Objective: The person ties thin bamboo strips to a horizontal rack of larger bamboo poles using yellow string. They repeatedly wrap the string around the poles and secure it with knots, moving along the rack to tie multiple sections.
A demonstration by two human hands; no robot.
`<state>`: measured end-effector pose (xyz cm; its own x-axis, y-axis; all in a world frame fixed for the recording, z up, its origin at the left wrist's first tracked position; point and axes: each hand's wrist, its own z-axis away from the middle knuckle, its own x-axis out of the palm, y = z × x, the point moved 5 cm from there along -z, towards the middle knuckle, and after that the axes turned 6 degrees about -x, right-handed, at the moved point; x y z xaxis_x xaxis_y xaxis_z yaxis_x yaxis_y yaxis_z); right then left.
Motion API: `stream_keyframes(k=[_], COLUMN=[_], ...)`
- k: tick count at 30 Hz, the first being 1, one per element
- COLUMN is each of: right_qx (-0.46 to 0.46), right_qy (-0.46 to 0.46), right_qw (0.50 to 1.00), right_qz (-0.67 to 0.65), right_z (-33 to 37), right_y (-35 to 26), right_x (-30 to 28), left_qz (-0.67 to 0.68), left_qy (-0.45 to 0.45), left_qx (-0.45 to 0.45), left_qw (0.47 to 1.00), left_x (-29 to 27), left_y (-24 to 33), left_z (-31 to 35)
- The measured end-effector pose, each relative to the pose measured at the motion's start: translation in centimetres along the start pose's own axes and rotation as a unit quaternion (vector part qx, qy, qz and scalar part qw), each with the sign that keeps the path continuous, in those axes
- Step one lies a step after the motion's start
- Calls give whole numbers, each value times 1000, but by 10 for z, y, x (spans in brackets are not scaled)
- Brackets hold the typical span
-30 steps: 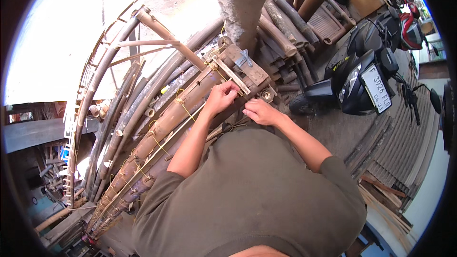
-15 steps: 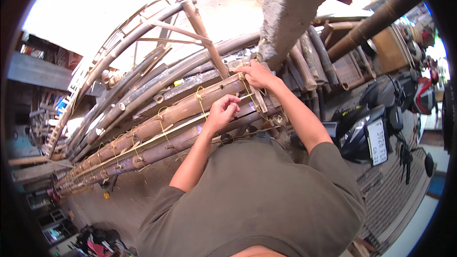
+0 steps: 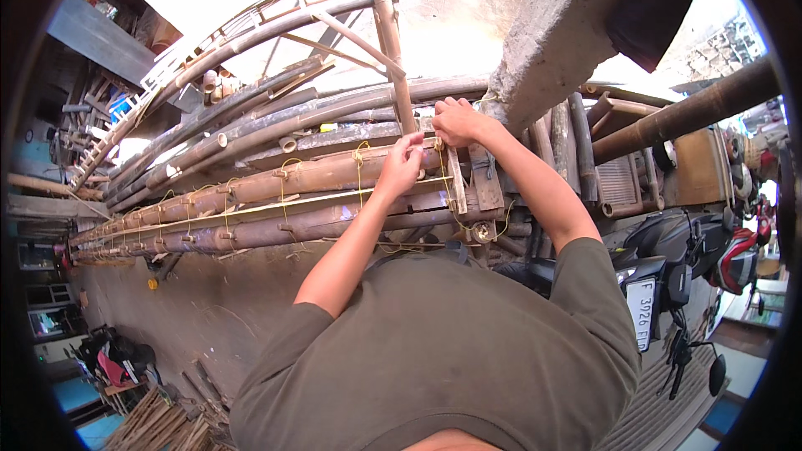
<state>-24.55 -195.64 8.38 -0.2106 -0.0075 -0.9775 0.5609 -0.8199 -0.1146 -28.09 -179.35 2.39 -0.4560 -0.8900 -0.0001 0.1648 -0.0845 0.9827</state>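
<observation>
Two long bamboo poles lie roughly parallel across my front, an upper pole (image 3: 322, 169) and a lower pole (image 3: 334, 215). Yellow cord (image 3: 360, 163) loops around the upper one at intervals, and a thin pale strip (image 3: 322, 198) runs between them. At the upper pole's right end, my right hand (image 3: 461, 124) is closed with bent fingers; what it pinches is hidden. My left hand (image 3: 403, 167) is just left of it over the same pole, its fingers curled together, their contents too small to make out. Below my right hand, a short wooden slat (image 3: 456, 181) crosses the pole ends.
A rough concrete post (image 3: 547, 29) rises just beyond my right hand. Several loose bamboo poles (image 3: 276, 135) lie behind the tied pair, beside an upright bamboo piece (image 3: 393, 58). A thick dark pole (image 3: 689, 110) slants at the right, above a parked motorbike (image 3: 647, 271).
The whole view has shifted and turned slightly. My left hand has moved up and closer to my right hand at the pole's end. My right hand stays by that end, fingers now bent tighter.
</observation>
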Motion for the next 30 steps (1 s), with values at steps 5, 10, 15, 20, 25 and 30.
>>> stream_keyframes(k=[5,10,15,20,25,30], right_qx=[-13,-116,-18,-16,-37,-95], right_qy=[90,40,116,152,129,139], right_qw=[989,987,984,980,981,975], right_qz=[-120,-107,-134,-124,-137,-145], right_z=[2,32,52,37,17,-2], right_y=[1,-62,-30,-20,1,9], right_x=[-24,-43,-25,-38,-19,11], left_qz=[89,177,-2,-87,-82,-51], left_qy=[-8,-67,-44,20,56,20], left_qx=[-40,-79,11,22,45,35], left_qw=[995,979,999,996,994,998], left_x=[15,13,26,27,26,28], left_y=[-6,-22,-1,1,5,1], left_z=[-15,-17,-10,-9,-6,0])
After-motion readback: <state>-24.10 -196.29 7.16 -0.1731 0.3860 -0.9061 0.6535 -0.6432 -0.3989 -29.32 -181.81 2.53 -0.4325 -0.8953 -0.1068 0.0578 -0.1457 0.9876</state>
